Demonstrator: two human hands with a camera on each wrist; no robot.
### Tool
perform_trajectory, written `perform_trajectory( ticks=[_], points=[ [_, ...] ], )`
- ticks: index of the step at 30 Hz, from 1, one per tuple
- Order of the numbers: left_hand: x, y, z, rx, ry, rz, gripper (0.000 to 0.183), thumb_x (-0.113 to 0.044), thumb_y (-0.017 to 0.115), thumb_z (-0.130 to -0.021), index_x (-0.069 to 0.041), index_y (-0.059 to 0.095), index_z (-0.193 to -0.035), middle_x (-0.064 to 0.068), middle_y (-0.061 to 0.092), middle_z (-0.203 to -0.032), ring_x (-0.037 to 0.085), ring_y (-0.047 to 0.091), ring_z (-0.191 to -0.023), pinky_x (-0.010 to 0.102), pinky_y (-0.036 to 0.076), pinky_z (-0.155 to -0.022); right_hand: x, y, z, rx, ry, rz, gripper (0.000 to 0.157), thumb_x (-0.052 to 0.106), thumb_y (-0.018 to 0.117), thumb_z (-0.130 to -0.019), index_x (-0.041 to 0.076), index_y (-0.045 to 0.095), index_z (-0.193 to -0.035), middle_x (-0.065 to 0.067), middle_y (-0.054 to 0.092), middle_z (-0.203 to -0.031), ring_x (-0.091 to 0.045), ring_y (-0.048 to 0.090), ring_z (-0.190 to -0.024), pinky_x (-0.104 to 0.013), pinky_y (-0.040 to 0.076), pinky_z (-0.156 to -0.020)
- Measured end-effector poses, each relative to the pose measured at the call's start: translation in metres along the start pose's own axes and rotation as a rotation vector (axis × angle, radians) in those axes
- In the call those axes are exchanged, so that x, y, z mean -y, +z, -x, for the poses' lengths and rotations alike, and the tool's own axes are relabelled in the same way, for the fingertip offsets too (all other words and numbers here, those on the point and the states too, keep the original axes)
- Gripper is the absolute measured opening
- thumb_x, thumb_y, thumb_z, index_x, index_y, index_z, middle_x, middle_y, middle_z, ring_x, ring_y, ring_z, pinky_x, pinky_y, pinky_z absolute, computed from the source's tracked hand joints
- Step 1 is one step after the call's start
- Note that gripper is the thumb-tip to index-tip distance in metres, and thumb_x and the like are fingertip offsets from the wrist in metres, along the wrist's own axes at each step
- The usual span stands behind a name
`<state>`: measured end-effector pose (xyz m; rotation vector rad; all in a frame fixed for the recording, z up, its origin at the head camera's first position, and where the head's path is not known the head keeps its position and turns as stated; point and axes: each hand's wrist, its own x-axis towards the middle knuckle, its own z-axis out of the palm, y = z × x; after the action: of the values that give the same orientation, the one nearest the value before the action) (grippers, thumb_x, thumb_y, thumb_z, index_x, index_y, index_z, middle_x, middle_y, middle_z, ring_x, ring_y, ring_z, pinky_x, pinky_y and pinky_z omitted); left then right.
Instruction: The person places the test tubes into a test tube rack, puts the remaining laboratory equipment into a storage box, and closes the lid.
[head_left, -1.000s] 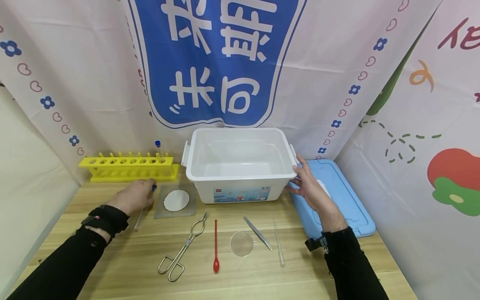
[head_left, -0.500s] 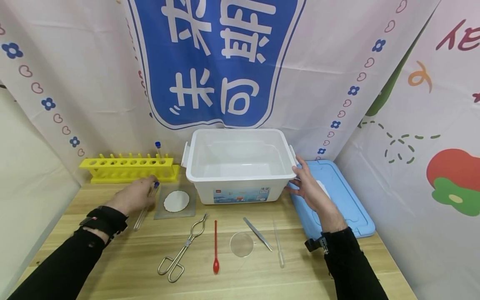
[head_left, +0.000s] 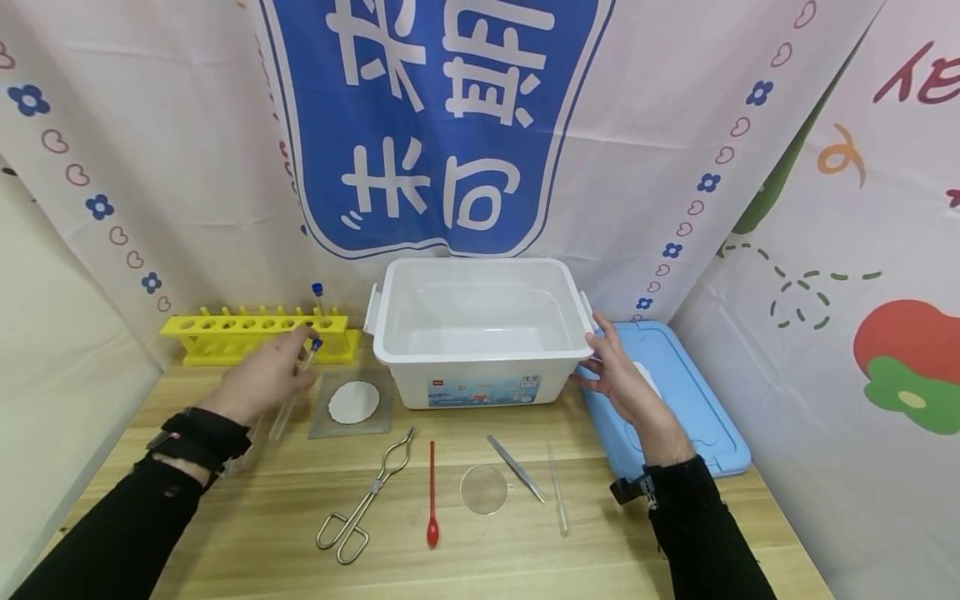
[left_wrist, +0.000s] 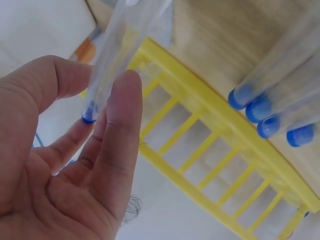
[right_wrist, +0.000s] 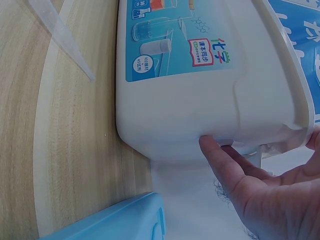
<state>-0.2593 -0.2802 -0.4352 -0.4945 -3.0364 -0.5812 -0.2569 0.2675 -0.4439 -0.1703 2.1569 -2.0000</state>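
My left hand point(head_left: 262, 375) pinches a clear test tube point(left_wrist: 111, 50) with a blue cap between thumb and fingers. The tube slants beside the yellow test tube rack point(head_left: 255, 327), its capped end overlapping the rack's right part in the head view. One blue-capped tube point(head_left: 318, 298) stands in the rack near its right end. Several more capped tubes point(left_wrist: 270, 105) lie on the wood in the left wrist view. At the white plastic bin point(head_left: 480, 367), my right hand point(head_left: 622, 379) rests against the right side, fingers point(left_wrist: 122, 100) of the left being bent round the tube.
A grey mesh square point(head_left: 318, 425) with a white disc lies before the bin. Crucible tongs point(head_left: 367, 500), a red spoon point(head_left: 432, 500), a round clear dish point(head_left: 483, 489), tweezers point(head_left: 517, 468) and a dropper point(head_left: 558, 496) lie in front. A blue lid point(head_left: 697, 400) is at right.
My left hand has lifted the test tube up and away from me towards the rack, so more of the tube shows. The right hand stays at the bin.
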Motion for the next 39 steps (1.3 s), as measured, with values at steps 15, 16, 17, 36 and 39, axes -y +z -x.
perform_trajectory(
  ticks=[15, 16, 17, 36, 39],
  points=[
    [-0.007, -0.021, -0.003, -0.117, -0.076, 0.034, 0.065, -0.011, 0.068, -0.092, -0.004, 0.040, -0.150, 0.023, 0.059, -0.124, 0.037, 0.063, -0.100, 0.053, 0.060, -0.077, 0.000, 0.000, 0.000, -0.001, -0.007, 0.005, 0.076, 0.051, 0.043, -0.108, 0.035, -0.002, -0.167, -0.016, 0.031, -0.162, -0.042, 0.043, -0.142, -0.060, 0.046, -0.106],
    [-0.007, -0.022, -0.004, -0.133, -0.075, 0.035, 0.064, -0.011, 0.067, -0.092, -0.005, 0.041, -0.149, 0.022, 0.059, -0.123, 0.037, 0.063, -0.100, 0.053, 0.060, -0.076, 0.000, 0.000, 0.000, -0.001, -0.006, 0.006, 0.075, 0.051, 0.043, -0.108, 0.035, -0.002, -0.167, -0.016, 0.031, -0.162, -0.042, 0.043, -0.142, -0.060, 0.046, -0.106],
    [-0.007, -0.023, -0.004, -0.152, -0.073, 0.035, 0.063, -0.011, 0.067, -0.092, -0.005, 0.041, -0.149, 0.020, 0.059, -0.121, 0.037, 0.063, -0.099, 0.052, 0.060, -0.074, 0.000, 0.000, 0.000, -0.001, -0.006, 0.006, 0.075, 0.051, 0.043, -0.108, 0.035, -0.002, -0.167, -0.016, 0.031, -0.163, -0.042, 0.043, -0.142, -0.060, 0.046, -0.106],
    [-0.012, -0.034, -0.017, -0.432, -0.126, 0.104, 0.063, -0.008, 0.057, -0.097, 0.002, 0.033, -0.154, 0.026, 0.053, -0.128, 0.041, 0.057, -0.106, 0.058, 0.057, -0.082, 0.000, -0.001, 0.000, -0.005, 0.001, 0.011, 0.077, 0.052, 0.043, -0.108, 0.033, -0.002, -0.167, -0.015, 0.030, -0.163, -0.042, 0.042, -0.143, -0.060, 0.046, -0.107],
    [-0.012, -0.035, -0.019, -0.465, -0.147, 0.123, 0.063, -0.010, 0.057, -0.098, 0.000, 0.031, -0.155, 0.025, 0.053, -0.129, 0.041, 0.057, -0.109, 0.058, 0.058, -0.083, 0.000, -0.001, 0.000, -0.004, -0.001, 0.010, 0.077, 0.051, 0.043, -0.108, 0.033, -0.003, -0.167, -0.016, 0.031, -0.163, -0.042, 0.042, -0.143, -0.060, 0.046, -0.106]
  ],
)
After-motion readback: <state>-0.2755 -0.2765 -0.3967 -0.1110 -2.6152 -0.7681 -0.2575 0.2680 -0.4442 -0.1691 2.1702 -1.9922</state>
